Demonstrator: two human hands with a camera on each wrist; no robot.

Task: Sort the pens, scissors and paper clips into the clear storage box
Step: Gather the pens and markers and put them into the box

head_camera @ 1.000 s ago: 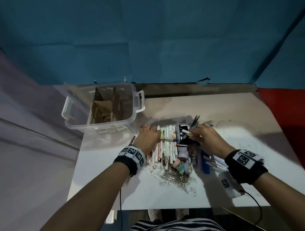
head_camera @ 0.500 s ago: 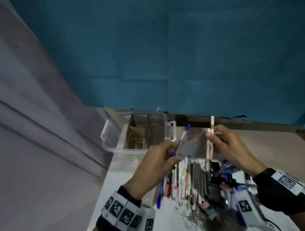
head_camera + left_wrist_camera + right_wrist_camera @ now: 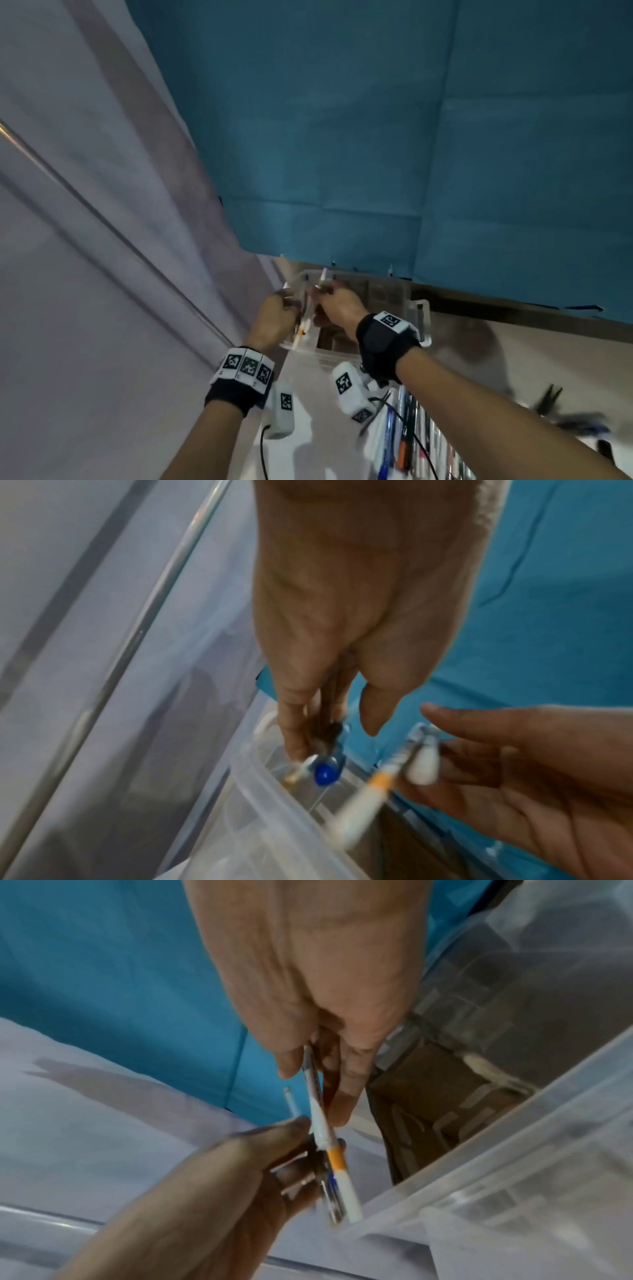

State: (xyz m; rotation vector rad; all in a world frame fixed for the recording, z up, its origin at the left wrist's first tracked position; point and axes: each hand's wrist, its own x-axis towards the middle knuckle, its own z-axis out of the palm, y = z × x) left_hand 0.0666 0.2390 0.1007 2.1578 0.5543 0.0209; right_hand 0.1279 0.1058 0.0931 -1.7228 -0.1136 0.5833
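Note:
Both hands are raised over the near left corner of the clear storage box (image 3: 416, 310), which has brown cardboard dividers (image 3: 441, 1096) inside. My left hand (image 3: 284, 303) grips a clear pen with a blue end (image 3: 323, 773); its thin white tip (image 3: 292, 1100) sticks up past the fingers. My right hand (image 3: 320, 294) pinches a white pen with an orange band (image 3: 335, 1158), which slants down toward the box rim (image 3: 263, 799). The two pens lie side by side, nearly touching. More pens (image 3: 411, 435) lie in a row on the table at the lower right.
Black scissors (image 3: 549, 399) lie blurred on the table at the right. A blue cloth backdrop (image 3: 411, 137) hangs behind the box, and a pale grey wall (image 3: 85, 240) runs along the left. Wrist camera cables trail over the pens.
Both hands have carried their pens away from the pile and left, from in front of the box to over its left end. The head view has tilted upward.

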